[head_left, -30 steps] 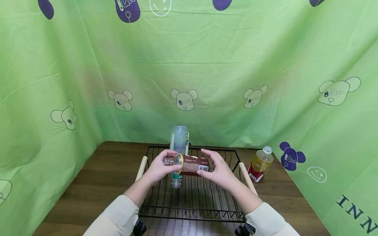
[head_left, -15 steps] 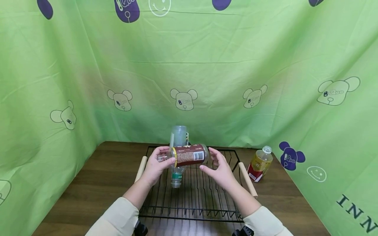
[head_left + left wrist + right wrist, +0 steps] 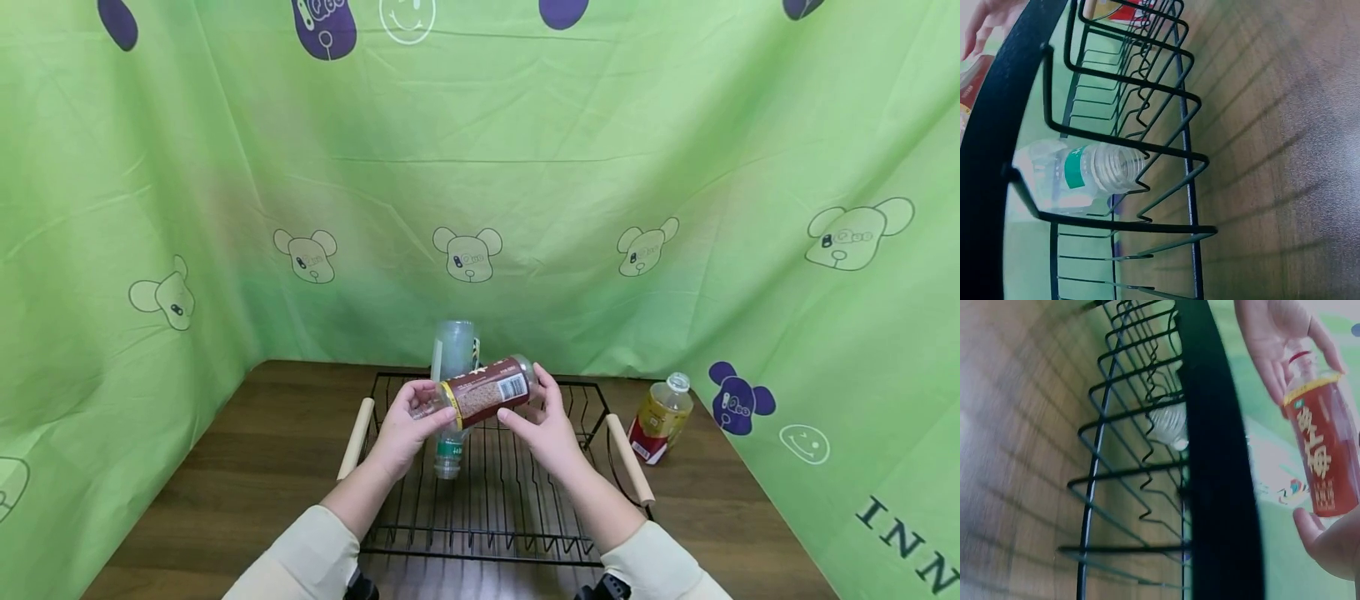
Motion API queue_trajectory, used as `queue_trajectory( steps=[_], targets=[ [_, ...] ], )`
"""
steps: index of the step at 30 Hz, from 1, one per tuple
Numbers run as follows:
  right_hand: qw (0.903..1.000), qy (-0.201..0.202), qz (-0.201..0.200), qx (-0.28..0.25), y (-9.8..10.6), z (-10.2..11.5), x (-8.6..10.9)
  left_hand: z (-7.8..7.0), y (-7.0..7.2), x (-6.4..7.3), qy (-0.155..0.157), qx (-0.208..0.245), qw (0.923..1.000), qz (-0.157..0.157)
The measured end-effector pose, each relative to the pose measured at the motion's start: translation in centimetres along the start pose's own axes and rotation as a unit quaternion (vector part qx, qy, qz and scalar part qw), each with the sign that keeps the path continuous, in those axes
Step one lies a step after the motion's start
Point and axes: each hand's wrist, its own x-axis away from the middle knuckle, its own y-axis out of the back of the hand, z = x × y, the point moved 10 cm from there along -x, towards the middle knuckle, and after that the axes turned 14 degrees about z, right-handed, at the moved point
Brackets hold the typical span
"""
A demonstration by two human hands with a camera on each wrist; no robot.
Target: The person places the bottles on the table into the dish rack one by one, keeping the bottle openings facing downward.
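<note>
A capless clear bottle with a dark red label (image 3: 491,390) and a yellow band is held in the air above the black wire rack (image 3: 480,557). It lies nearly sideways, its base raised to the right. My left hand (image 3: 401,429) grips it by the neck and shoulder. At the base end, my right hand (image 3: 551,425) holds it between thumb and fingers; the fingers are partly hidden behind it. Behind and below, a clear bottle with a green label (image 3: 453,354) lies in the rack, neck toward me. The right wrist view shows the red label's (image 3: 1324,447) large pale characters.
To the right of the rack, an uncapped bottle with a yellow and red label (image 3: 662,417) stands on the wooden table (image 3: 247,492). Wooden handles (image 3: 630,458) flank the rack. A green printed cloth (image 3: 555,200) encloses the back and sides.
The red-label bottle first shifted left and up as my right fingers moved off its base. Now its base end tilts upward and my right hand has closed round it again.
</note>
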Motion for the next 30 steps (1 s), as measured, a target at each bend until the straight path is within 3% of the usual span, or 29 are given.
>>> queue_trajectory(
  steps=[8,14,30],
  targets=[
    [0.9981,0.012,-0.051,-0.032,0.2,0.6,-0.3,0.9,-1.5,0.1,0.022,-0.031,0.9988,0.031],
    [0.9944,0.015,-0.079,-0.068,0.2,0.5,-0.4,0.8,-2.0,0.1,0.019,-0.050,0.9981,0.030],
    [0.9909,0.010,-0.088,-0.102,0.3,0.3,-0.8,0.7,-2.4,0.2,0.012,-0.045,0.9980,0.042]
  ],
)
